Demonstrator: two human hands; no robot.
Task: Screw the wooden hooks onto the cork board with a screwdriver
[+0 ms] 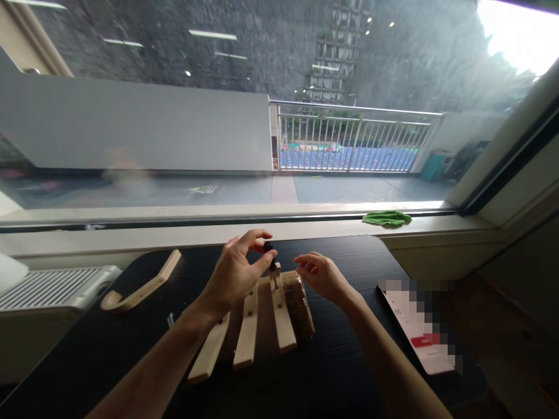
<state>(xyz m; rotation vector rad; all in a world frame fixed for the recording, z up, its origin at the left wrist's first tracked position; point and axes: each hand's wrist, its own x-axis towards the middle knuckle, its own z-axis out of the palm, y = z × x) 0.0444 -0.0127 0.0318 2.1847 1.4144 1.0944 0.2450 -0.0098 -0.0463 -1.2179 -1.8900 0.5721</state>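
Note:
A wooden piece [262, 320] made of several pale slats fixed to a darker board lies on the black table [340, 372]. My left hand [236, 273] pinches a small black knob [268, 247] on top of a thin tool standing on the middle slat. Just to the right, my right hand [321, 273] hovers over the far end of the board, its fingers loosely curled and nothing in them.
A curved wooden part [142, 285] lies apart at the table's left. A white and red card [421, 329] lies at the right. A green cloth [386, 218] sits on the window sill. A white radiator [52, 288] stands at the far left.

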